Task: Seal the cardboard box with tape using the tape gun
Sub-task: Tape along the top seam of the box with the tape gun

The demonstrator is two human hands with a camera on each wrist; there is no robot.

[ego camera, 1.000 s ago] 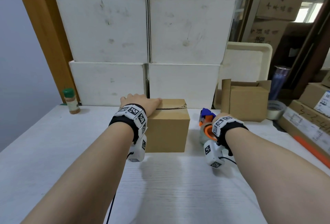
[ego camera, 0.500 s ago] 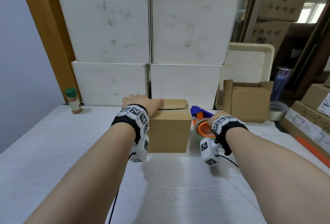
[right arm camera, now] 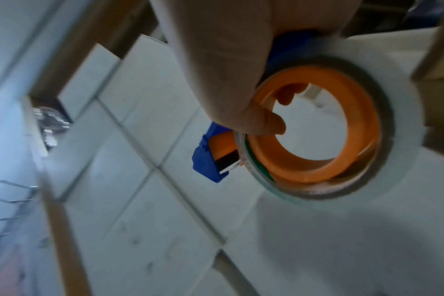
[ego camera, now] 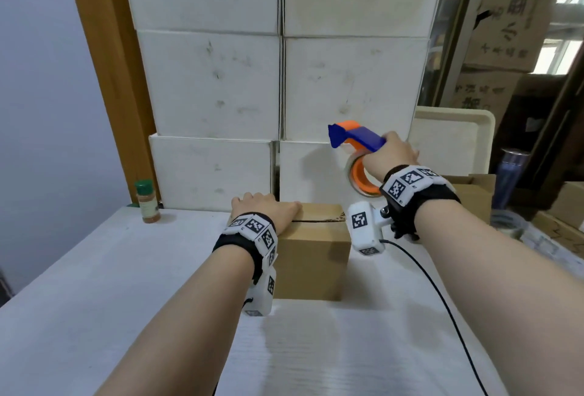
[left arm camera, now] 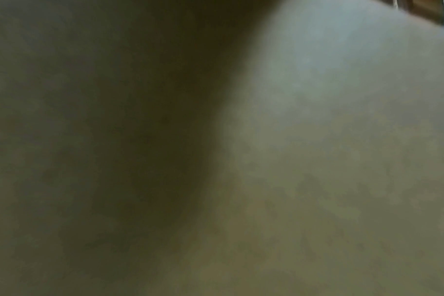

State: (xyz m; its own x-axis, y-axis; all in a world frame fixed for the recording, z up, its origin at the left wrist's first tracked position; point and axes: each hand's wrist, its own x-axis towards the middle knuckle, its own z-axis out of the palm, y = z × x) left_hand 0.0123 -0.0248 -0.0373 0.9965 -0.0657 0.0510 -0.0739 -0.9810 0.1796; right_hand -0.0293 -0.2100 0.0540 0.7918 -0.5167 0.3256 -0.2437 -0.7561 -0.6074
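The left wrist view is a dark blur; the cardboard box (ego camera: 311, 256) hides the left hand's (ego camera: 264, 210) fingers.

Packing or storage room: stacked white cartons (ego camera: 278, 79) behind the surface (ego camera: 94, 285), printed brown shipping boxes (ego camera: 518, 10) at right.

White table (ego camera: 94, 285), stacked white boxes (ego camera: 354, 86), orange doorframe (ego camera: 104, 63)

Your right hand (ego camera: 390, 155) now holds the tape gun (ego camera: 357, 155) lifted well clear of the tabletop (ego camera: 94, 285), where a moment ago it sat low beside the cardboard box (ego camera: 311, 256). The blue nose, ahead of your fingers (right arm camera: 265, 122), now points left above the box.
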